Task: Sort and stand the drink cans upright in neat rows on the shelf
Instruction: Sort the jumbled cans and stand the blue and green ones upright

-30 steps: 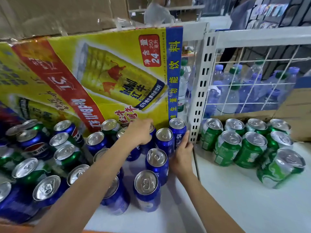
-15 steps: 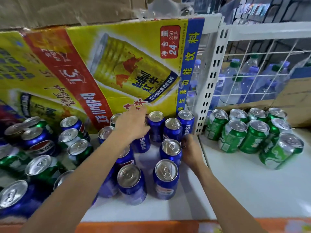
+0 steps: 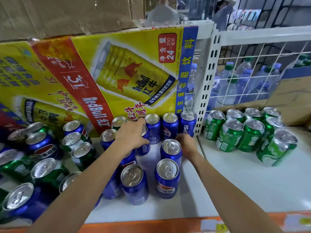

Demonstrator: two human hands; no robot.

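- Fingers [image 3: 134, 126] of L hand [image 3: 131, 135] curl over the top of a held blue can [image 3: 146, 147]; thumb lies along its near side. Can stands upright, just in front of the back row.
- R hand [image 3: 187, 145] sits low on the shelf [image 3: 235, 174], beside the divider post [image 3: 205, 81]. R fingertips [image 3: 178, 137] reach between the second-row can [image 3: 171, 149] and the back row; partly hidden, so cannot tell if they grip.
- Back row [image 3: 170, 126]: three blue cans upright, side by side against the RedBull carton [image 3: 117, 73]; rightmost is touching or just beside the post.
- Front pair [image 3: 166, 179]: two blue cans upright nr shelf edge, close together.
- Mixed cans [image 3: 43, 145], blue and green, crowd the L part of the shelf, unsorted; several look tilted, but wide-angle view makes this uncertain.
- Green cans [image 3: 249, 132] are grouped R of the post, approx. two rows; the nearest green can [image 3: 276, 148] leans against its neighbours.
- Wire grid [image 3: 252, 73] backs the R bay; water bottles [image 3: 227, 84] stand behind it.
- Orange strip [image 3: 151, 224] runs along the shelf front.
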